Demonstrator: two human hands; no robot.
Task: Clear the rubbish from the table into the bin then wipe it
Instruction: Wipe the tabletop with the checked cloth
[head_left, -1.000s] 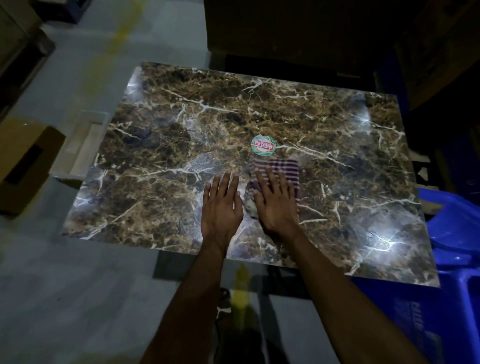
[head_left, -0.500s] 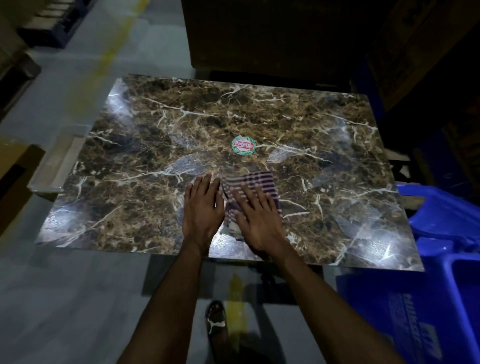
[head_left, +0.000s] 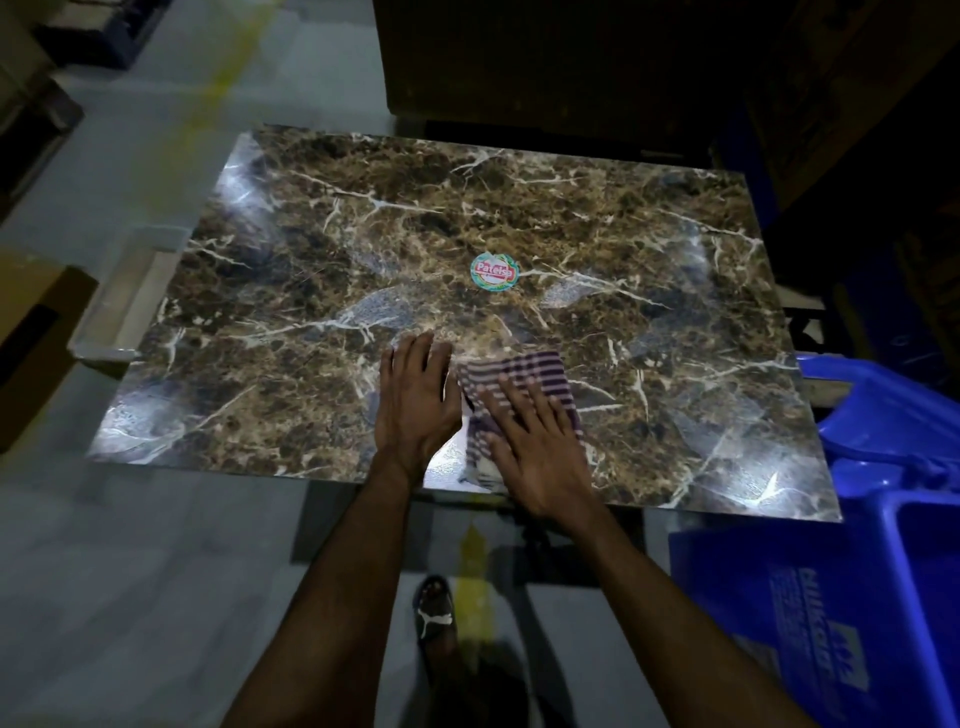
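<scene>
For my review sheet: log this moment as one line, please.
phase: wiping | right hand: flat on striped cloth | left hand: flat on table | round sticker: on table

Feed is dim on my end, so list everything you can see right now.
table: one, brown marble top, centre
round sticker: one, green and red, mid-table
cloth: one, purple-white striped, near edge, under right hand
bin: one, blue, right of table
tray: one, pale, at table's left edge
cardboard box: one, brown, floor at far left
shoe: one, dark, floor below table
left hand: flat on table beside cloth
right hand: flat, pressing cloth
</scene>
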